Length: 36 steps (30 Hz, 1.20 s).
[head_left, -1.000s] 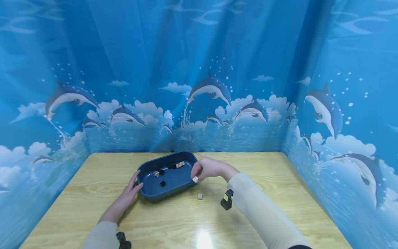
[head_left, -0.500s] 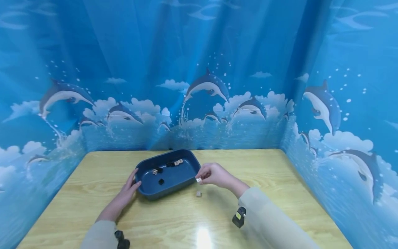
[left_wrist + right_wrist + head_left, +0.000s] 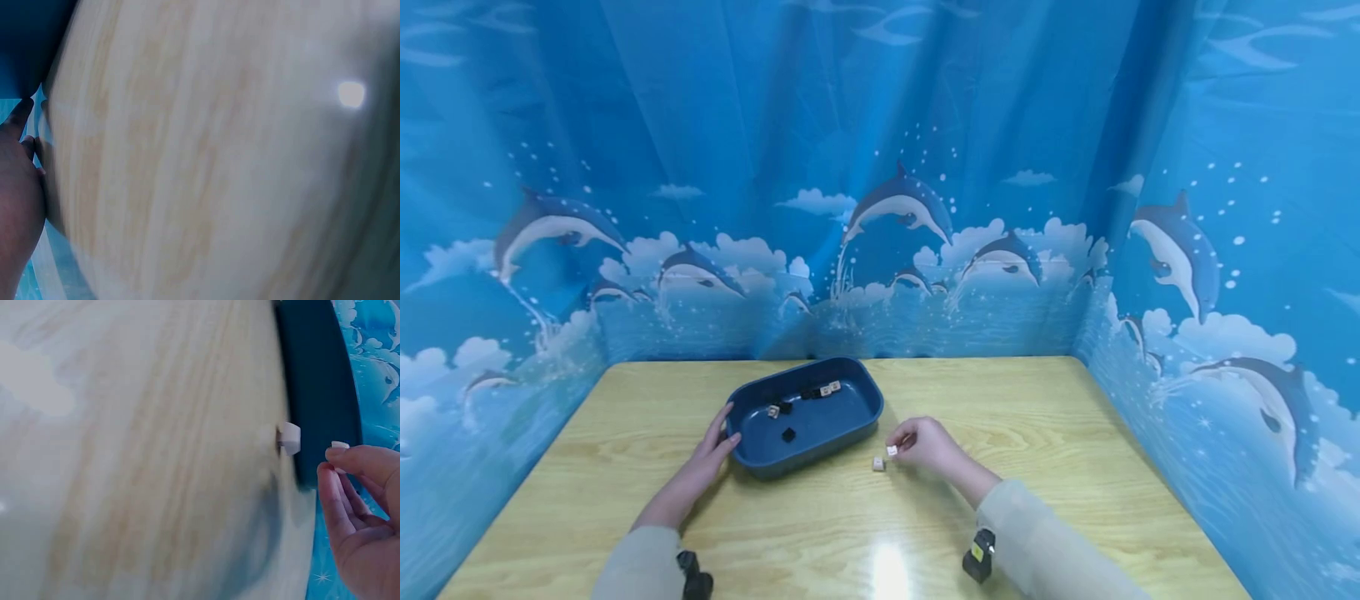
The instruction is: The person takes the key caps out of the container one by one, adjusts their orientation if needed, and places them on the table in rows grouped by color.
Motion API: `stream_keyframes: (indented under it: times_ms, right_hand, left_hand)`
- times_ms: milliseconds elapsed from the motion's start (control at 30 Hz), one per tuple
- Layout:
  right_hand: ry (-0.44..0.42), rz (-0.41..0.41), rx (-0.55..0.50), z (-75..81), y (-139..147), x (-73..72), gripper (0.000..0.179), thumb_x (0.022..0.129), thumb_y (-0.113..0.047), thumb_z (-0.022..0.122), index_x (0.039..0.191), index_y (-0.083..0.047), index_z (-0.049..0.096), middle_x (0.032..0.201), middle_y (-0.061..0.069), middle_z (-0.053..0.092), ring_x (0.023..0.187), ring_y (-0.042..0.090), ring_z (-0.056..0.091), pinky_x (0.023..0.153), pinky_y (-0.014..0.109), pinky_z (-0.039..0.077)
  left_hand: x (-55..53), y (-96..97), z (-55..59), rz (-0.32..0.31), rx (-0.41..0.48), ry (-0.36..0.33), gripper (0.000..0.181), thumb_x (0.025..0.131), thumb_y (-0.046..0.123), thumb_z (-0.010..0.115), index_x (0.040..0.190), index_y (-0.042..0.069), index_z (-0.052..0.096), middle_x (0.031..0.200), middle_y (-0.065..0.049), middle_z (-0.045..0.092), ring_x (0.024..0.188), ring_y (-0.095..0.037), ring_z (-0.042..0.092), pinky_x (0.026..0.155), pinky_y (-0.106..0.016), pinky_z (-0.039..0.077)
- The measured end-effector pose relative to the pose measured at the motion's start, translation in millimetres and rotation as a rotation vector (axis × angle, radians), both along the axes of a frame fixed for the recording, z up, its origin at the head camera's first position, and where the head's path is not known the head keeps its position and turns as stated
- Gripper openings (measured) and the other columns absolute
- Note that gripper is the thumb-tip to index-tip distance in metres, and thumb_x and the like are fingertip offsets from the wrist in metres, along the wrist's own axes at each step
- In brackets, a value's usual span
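A dark blue tray stands left of centre on the table. My left hand rests on the tray's left end, fingers along the outer wall and thumb at the front rim. In the head view, my right hand is off the tray's right front corner, pinching a small white keycap between thumb and fingertips. Another white keycap lies on the table just left of those fingertips. Inside the tray are several black keycaps and a few white ones.
The wooden table backs onto a blue curtain printed with dolphins. Curtain also runs along the left and right sides. A bright reflection lies on the table near the front.
My right hand has drawn away from the tray's right end, moving right and toward me with the white keycap between its fingers. The left hand stays at the tray.
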State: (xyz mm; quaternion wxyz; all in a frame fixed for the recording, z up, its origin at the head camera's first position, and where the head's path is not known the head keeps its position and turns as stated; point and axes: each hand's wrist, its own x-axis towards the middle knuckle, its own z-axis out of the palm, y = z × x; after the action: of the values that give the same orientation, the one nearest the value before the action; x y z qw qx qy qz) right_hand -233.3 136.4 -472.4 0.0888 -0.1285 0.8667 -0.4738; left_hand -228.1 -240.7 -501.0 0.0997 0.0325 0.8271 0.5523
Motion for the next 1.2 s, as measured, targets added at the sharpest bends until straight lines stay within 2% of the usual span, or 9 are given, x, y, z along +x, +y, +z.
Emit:
stream_keyframes:
  times_ms: [167, 300, 533, 1200]
  right_hand:
    - [-0.013, -0.015, 0.019, -9.9, -1, 3.1, 0.019, 0.07, 0.009, 0.075, 0.087, 0.001, 0.073, 0.077, 0.0, 0.067, 0.068, 0.01, 0.059, 0.062, 0.025, 0.053]
    - [0.01, -0.033, 0.067, -15.6, -1, 4.9, 0.018, 0.068, 0.007, 0.077, 0.084, -0.001, 0.073, 0.074, -0.001, 0.066, 0.068, 0.01, 0.058, 0.064, 0.025, 0.052]
    - [0.01, -0.044, 0.074, -22.3, -2, 6.5, 0.016, 0.068, 0.005, 0.08, 0.08, -0.003, 0.073, 0.072, -0.002, 0.066, 0.066, 0.009, 0.058, 0.064, 0.025, 0.051]
    - [0.008, -0.064, 0.082, -20.8, -9, 4.3, 0.018, 0.066, 0.004, 0.081, 0.081, -0.003, 0.073, 0.069, -0.004, 0.061, 0.066, 0.01, 0.053, 0.064, 0.026, 0.048]
  left_hand:
    - [-0.5, -0.3, -0.8, 0.006, 0.006, 0.013, 0.064, 0.106, 0.023, 0.039, 0.157, 0.015, 0.001, 0.152, -0.039, 0.01, 0.14, -0.052, 0.011, 0.112, -0.064, 0.005]
    - [0.7, 0.5, 1.3, 0.002, 0.007, 0.0, 0.065, 0.106, 0.023, 0.039, 0.157, 0.015, 0.0, 0.152, -0.039, 0.009, 0.14, -0.052, 0.01, 0.112, -0.064, 0.006]
    - [0.4, 0.2, 0.4, 0.001, 0.001, -0.005, 0.064, 0.106, 0.025, 0.038, 0.157, 0.016, 0.0, 0.154, -0.037, 0.006, 0.141, -0.052, 0.01, 0.112, -0.063, 0.008]
    - [-2.5, -1.2, -4.1, 0.004, -0.006, -0.001, 0.064, 0.107, 0.025, 0.038, 0.157, 0.016, 0.0, 0.153, -0.037, 0.006, 0.141, -0.051, 0.01, 0.112, -0.063, 0.008]
